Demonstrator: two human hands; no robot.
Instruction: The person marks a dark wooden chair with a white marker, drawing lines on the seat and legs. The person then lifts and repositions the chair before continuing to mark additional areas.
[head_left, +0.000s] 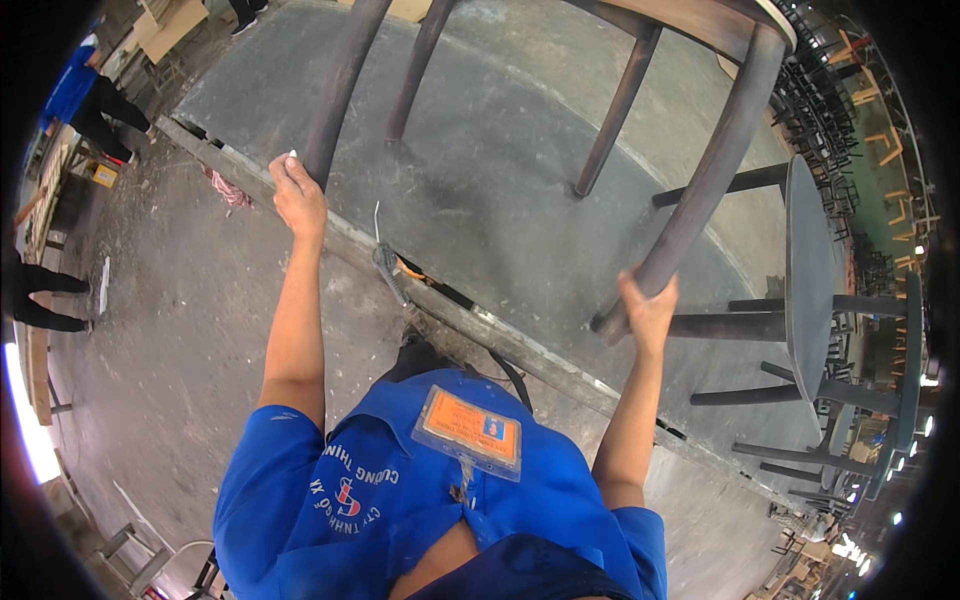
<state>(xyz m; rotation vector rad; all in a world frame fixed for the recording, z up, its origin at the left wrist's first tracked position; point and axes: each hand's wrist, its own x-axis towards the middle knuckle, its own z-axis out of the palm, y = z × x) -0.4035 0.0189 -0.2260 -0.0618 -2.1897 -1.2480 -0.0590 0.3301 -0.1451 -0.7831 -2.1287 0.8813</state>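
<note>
A dark brown wooden chair [705,160] stands upright on a grey work surface [480,190], its seat cut off by the top of the view. My left hand [300,200] is closed at the lower end of its near left leg [342,90]. A small white thing [293,154] shows at those fingertips; its kind is too small to tell. Around the near right leg, just above its foot, my right hand [650,305] is wrapped. On the surface's near edge, between my hands, lies a grey tool [388,268] with a thin bent metal tube, like an air blow gun.
More dark chairs [810,290] lie on their sides at the right, close to my right hand. A red and white rag [228,190] lies by the left edge. Far left, a person in blue [75,85] stands near a bench; another person's dark-trousered legs [50,295] show below.
</note>
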